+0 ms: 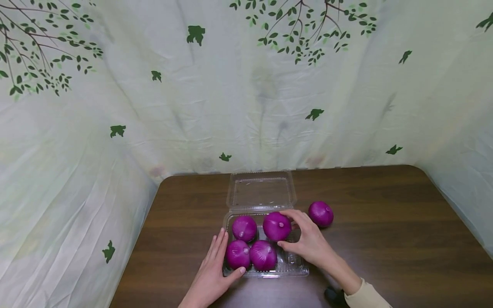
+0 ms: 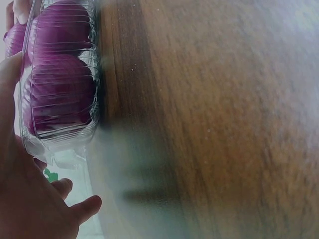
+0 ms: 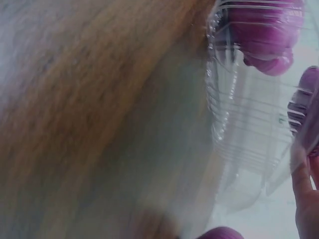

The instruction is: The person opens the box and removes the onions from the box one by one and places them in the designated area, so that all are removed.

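A clear plastic clamshell box (image 1: 294, 270) stands on the table with its lid (image 1: 262, 191) folded back. Three purple onions lie in it: one at the back left (image 1: 244, 228), one at the front left (image 1: 238, 254) and one front middle (image 1: 263, 255). My right hand (image 1: 310, 241) grips another onion (image 1: 277, 226) between thumb and fingers, over the box's back part. My left hand (image 1: 212, 269) rests against the box's left side with straight fingers, its thumb at the front edge. Through the box wall, the left wrist view shows an onion (image 2: 60, 92) close up.
A loose purple onion (image 1: 321, 214) sits on the brown wooden table (image 1: 385, 239), right of the box. A dark object (image 1: 335, 296) is partly hidden near the right forearm. Behind the table hangs a pale curtain (image 1: 246, 107) with leaf prints.
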The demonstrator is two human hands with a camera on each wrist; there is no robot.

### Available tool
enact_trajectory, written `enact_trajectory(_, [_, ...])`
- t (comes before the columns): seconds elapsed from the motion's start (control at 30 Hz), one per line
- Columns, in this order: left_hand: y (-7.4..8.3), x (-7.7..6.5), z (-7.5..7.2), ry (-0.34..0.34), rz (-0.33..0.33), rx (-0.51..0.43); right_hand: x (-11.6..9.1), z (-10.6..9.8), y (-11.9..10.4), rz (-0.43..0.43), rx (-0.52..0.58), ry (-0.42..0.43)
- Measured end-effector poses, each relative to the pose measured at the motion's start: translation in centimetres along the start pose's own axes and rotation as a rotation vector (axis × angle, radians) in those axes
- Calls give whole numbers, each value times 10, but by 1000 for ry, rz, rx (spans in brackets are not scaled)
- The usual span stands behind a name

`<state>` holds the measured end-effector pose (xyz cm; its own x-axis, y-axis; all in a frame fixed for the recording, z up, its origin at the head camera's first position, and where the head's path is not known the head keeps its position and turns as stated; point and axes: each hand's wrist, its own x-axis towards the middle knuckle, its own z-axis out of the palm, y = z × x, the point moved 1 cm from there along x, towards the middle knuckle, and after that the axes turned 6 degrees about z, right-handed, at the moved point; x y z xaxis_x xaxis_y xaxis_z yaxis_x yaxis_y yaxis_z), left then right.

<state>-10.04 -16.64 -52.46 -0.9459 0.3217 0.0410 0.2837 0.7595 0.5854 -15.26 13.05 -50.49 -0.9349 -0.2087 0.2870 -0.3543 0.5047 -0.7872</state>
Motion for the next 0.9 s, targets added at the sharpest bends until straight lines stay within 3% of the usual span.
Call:
enact_trajectory(0.57, [0,0,-1,8,11,-12,-10,-30,-3,10,-87,73])
enact_trajectory(0.9, [2,-1,-1,19,16,-21,-14,-48,2,36,-84,123])
